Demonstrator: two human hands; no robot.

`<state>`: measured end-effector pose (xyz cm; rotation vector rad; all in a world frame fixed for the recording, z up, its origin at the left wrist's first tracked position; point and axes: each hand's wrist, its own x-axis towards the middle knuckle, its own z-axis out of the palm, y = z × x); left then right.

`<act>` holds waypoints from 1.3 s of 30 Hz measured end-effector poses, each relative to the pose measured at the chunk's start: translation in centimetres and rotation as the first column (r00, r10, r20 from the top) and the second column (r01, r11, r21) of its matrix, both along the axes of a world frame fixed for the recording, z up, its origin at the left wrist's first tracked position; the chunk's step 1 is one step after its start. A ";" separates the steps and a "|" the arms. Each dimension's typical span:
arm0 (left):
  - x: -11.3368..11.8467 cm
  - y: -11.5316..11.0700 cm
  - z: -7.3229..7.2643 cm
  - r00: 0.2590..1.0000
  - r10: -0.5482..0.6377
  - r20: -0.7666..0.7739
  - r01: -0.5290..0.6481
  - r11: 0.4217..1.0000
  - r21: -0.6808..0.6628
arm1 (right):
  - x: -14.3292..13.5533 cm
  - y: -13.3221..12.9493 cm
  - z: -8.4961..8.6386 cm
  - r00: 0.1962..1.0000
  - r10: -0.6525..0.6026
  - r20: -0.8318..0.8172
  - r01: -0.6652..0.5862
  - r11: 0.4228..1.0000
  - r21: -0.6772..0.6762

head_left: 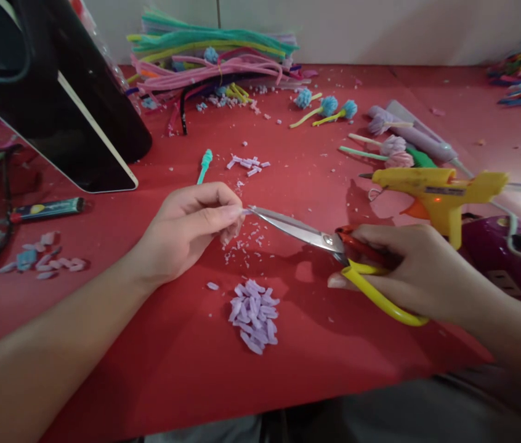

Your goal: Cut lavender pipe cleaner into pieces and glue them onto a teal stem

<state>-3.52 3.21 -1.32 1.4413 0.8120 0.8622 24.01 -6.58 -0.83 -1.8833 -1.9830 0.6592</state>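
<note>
Between thumb and forefinger, my left hand pinches a small lilac pipe cleaner piece. My right hand holds a pair of scissors with one red and one yellow handle. The blades look nearly closed, and their tips meet the lilac piece at my left fingertips. Fine lilac clippings lie scattered below the tips. Nearer me is a heap of trimmed lilac pieces, with one loose piece to its left. Short uncut lilac pieces lie beyond my left hand, near a teal stem.
A yellow glue gun stands right, by a purple power socket with cords. Pipe cleaner bundles and blue flowers lie at the back. A black stand, a lighter and pink and blue pieces are left.
</note>
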 end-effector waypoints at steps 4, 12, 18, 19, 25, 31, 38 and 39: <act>-0.1 0.2 -0.1 0.999 -0.029 0.018 0.029 1.000 -0.002 | 0.1 0.0 -0.1 1.000 0.009 -0.012 -0.009 1.000 -0.006; -0.2 0.2 -0.1 1.000 -0.025 0.011 0.025 1.000 -0.005 | 0.4 0.0 -0.5 1.000 -0.008 0.027 0.009 1.000 -0.027; -0.3 0.3 -0.1 0.998 -0.052 0.032 0.052 0.999 0.011 | 0.1 -0.1 -0.1 1.000 -0.022 0.004 0.022 0.999 -0.032; -0.3 0.3 -0.1 0.997 -0.066 0.041 0.065 0.998 0.013 | 0.1 -0.1 -0.1 1.000 -0.024 0.003 0.024 0.999 -0.031; -0.4 0.6 -0.4 0.987 -0.115 0.107 0.114 0.993 0.016 | 0.2 0.0 -0.4 1.000 -0.022 -0.016 0.021 0.998 -0.051; -0.3 0.6 -0.5 0.987 -0.109 0.121 0.109 0.994 0.005 | 0.1 0.0 -0.3 1.000 -0.018 -0.013 0.018 1.000 -0.008; -0.2 0.5 -0.3 0.990 -0.091 0.108 0.092 0.996 -0.001 | -0.1 0.2 -0.4 1.000 -0.030 0.002 0.030 0.999 0.026; -0.2 0.5 -0.3 0.990 -0.089 0.106 0.089 0.996 0.002 | -0.2 0.2 -0.4 0.999 -0.035 -0.002 0.035 0.999 0.028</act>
